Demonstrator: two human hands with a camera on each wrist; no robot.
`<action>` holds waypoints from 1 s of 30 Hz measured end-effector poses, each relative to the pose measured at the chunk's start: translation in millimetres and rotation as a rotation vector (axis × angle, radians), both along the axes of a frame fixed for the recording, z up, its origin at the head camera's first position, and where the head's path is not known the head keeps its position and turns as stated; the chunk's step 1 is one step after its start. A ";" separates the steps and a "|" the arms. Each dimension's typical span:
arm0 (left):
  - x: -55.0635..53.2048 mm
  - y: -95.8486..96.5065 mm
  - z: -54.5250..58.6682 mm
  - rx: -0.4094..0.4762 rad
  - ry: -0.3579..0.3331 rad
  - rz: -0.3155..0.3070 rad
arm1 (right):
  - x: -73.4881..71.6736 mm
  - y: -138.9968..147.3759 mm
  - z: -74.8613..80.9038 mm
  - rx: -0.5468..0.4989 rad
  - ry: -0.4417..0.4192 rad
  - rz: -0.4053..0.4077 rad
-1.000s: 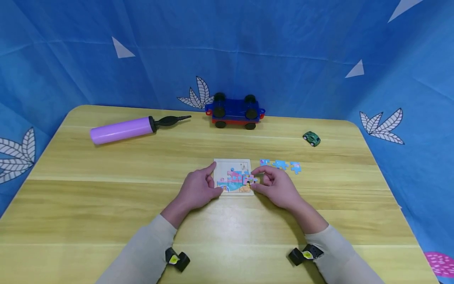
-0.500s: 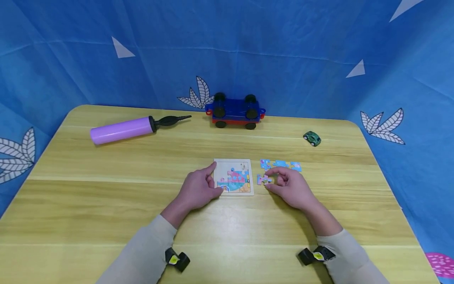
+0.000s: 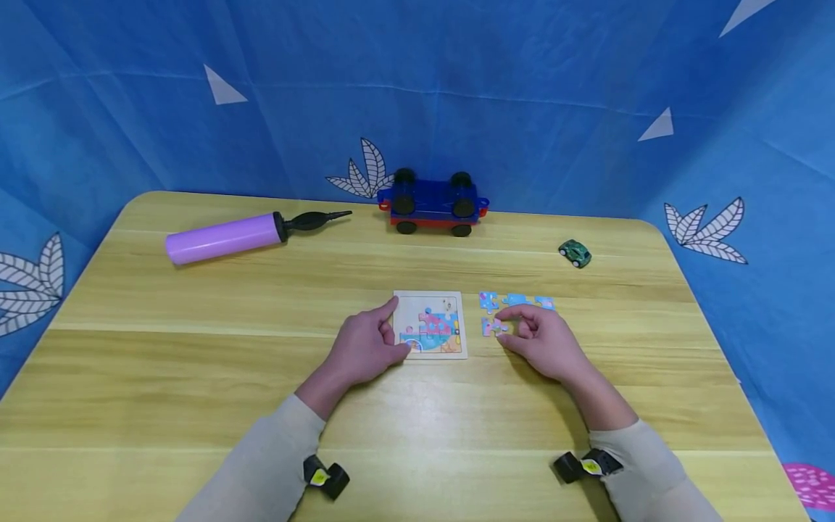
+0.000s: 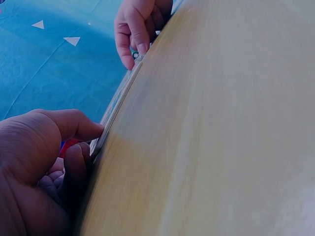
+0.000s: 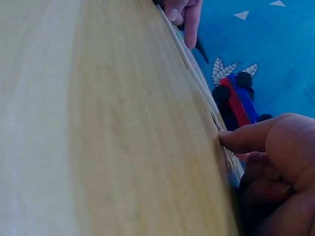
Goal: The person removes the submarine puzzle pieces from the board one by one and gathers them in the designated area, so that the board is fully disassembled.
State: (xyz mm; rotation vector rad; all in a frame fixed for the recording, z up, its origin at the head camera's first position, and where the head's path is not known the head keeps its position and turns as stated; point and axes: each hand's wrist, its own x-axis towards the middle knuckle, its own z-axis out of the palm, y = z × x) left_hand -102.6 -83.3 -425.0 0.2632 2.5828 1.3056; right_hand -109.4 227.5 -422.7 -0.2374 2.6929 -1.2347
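A small puzzle board (image 3: 429,324), partly filled with pink and blue pieces, lies flat on the yellow table (image 3: 196,377). My left hand (image 3: 391,330) grips its left edge, thumb at the top corner and fingers at the lower corner; the left wrist view shows the thumb against the board's edge (image 4: 115,105). My right hand (image 3: 504,325) pinches a pink-and-blue puzzle piece (image 3: 491,327) low over the table, just right of the board. Several loose blue pieces (image 3: 515,300) lie in a row beyond it.
A purple pump (image 3: 225,238) with a black nozzle lies at the far left. A blue and red toy vehicle (image 3: 432,204) stands at the back edge, and a small green car (image 3: 574,254) at the far right. Blue cloth walls surround the table.
My right hand has drawn the piece away from the board's right edge, moving rightward to the table below the loose pieces. The left hand has stayed on the board.
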 end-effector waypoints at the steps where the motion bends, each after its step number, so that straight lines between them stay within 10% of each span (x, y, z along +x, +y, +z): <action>1: 0.0 -0.1 0.2 -0.001 -0.001 0.000 | -0.1 -0.4 0.1 -0.005 -0.002 -0.002; 30: -0.8 0.4 1.3 -0.007 -0.009 0.004 | 2.8 -22.2 -0.1 -0.186 0.016 -0.012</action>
